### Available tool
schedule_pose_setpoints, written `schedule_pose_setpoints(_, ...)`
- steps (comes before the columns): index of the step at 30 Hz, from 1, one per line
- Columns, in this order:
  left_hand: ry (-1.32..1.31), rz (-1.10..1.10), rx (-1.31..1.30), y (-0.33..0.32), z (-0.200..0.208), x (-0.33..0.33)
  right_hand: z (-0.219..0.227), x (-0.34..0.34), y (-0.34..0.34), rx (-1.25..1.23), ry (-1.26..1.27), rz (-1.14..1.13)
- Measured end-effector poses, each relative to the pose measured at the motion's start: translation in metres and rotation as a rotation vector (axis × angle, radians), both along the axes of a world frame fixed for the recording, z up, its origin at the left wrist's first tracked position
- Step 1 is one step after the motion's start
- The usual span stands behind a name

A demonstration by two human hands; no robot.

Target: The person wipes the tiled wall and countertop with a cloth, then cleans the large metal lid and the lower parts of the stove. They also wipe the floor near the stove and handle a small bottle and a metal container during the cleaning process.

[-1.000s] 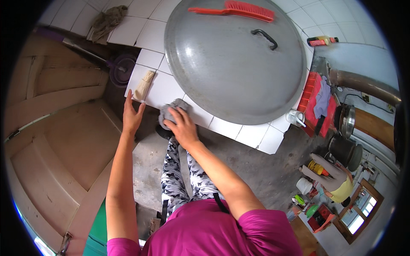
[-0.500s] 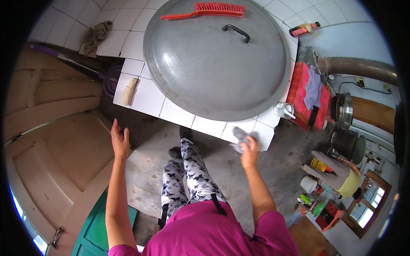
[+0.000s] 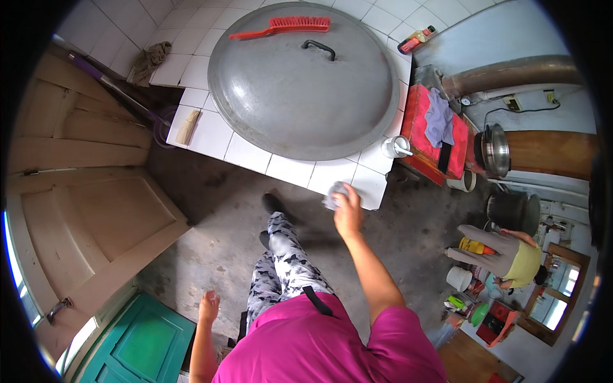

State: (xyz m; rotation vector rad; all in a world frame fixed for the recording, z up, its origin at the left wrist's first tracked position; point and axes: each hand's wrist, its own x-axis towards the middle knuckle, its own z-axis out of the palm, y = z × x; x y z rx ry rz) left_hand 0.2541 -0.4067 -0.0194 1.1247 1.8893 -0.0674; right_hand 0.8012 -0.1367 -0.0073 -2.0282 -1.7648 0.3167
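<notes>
My right hand is closed round a crumpled grey cloth at the front edge of a white-tiled counter. My left hand hangs low beside my body, away from the counter, with nothing seen in it; its fingers look loosely apart, though foreshortened and a little blurred. A wide grey metal lid with a dark handle covers much of the counter top. On the lid lies a red brush. Near the counter's right corner stands a jar with a white handle sticking out.
A straw whisk lies on the left counter corner. To the right, a mauve cloth rests on a red surface, below a bottle. A wooden door and green cabinet stand left. Another person bends at far right.
My right hand has drawn the cloth left along the counter's front edge. My left hand has dropped back towards my body. The view has shifted, bringing more of the green cabinet into sight.
</notes>
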Motion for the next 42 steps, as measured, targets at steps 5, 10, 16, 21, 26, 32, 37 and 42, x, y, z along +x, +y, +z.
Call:
schedule_pose_setpoints(5, -0.028, 0.155, -0.002, -0.069, 0.009, 0.020, -0.036, -0.058, 0.060, -0.077, -0.100, 0.397)
schedule_pose_setpoints(10, -0.018, 0.151, -0.079, -0.090, 0.006, 0.044, -0.050, -0.016, 0.064, -0.029, -0.161, 0.423)
schedule_pose_setpoints(16, -0.088, -0.061, 0.046, 0.055, 0.021, 0.178, -0.045, 0.165, -0.014, -0.163, -0.098, 0.107)
schedule_pose_setpoints(21, -0.227, -0.350, 0.360, 0.243, 0.038, 0.352, -0.037, 0.276, -0.069, -0.313, -0.065, -0.441)
schedule_pose_setpoints(26, -0.277, -0.619, 0.637, 0.381, 0.052, 0.528, 0.000, 0.232, -0.040, 0.016, 0.143, -0.125)
schedule_pose_setpoints(32, -0.084, -0.814, 0.692, 0.447, 0.040, 0.656, -0.019, 0.107, 0.014, -0.077, 0.338, 0.319)
schedule_pose_setpoints(37, -0.035, -0.817, 0.724, 0.468, 0.019, 0.692, -0.090, 0.076, 0.031, -0.025, 0.167, 0.543)
schedule_pose_setpoints(42, -0.179, -0.621, 0.714, 0.472, 0.024, 0.686, -0.089, 0.126, 0.044, -0.037, -0.150, 0.621)
